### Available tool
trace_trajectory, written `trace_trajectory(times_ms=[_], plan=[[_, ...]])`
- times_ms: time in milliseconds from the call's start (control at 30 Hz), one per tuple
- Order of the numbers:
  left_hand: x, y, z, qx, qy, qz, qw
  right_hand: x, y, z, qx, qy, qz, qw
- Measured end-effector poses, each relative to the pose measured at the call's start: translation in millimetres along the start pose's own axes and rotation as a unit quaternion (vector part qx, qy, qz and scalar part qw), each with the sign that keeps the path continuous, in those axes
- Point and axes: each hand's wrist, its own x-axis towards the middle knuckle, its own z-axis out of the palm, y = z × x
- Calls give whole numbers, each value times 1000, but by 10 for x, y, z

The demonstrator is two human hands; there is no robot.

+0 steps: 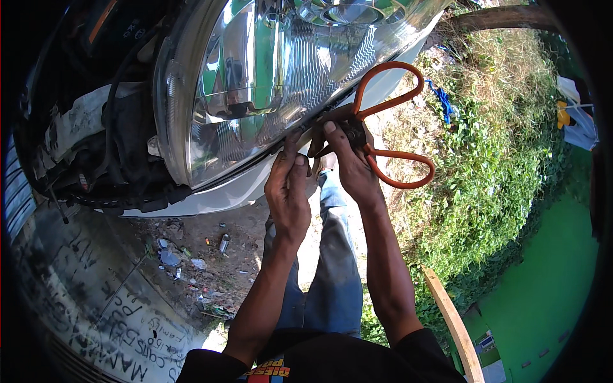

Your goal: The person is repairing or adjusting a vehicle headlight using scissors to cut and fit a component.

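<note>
A large clear headlight assembly (pixel 239 76) fills the upper middle, with a dark seam along its lower edge above white painted bodywork (pixel 179 205). My left hand (pixel 287 191) is at that lower edge, fingers bent close together at the seam; whatever they pinch is too small to make out. Just right of it, my right hand (pixel 348 159) is closed around the dark metal middle of a pair of shears with large orange loop handles (pixel 389 99). The shears are against the headlight's lower edge, and their blades are mostly hidden by my fingers.
At left are the dark open front of the vehicle (pixel 102 127) and a concrete surface with scrawled markings (pixel 76 281). Litter lies on dirt (pixel 211 268) below. At right are weeds (pixel 460 191), a blue cloth (pixel 440 102), a wooden plank (pixel 450 313) and a green surface (pixel 536 268).
</note>
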Motion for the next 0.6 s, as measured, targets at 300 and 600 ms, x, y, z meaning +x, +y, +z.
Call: trace_trajectory(times_ms=[300, 600], plan=[[25, -70, -7, 1, -3, 22, 1000, 14, 31, -89, -20, -30, 12, 999], [35, -87, 5, 29, 28, 82, 996, -29, -23, 16, -83, -8, -40, 996]])
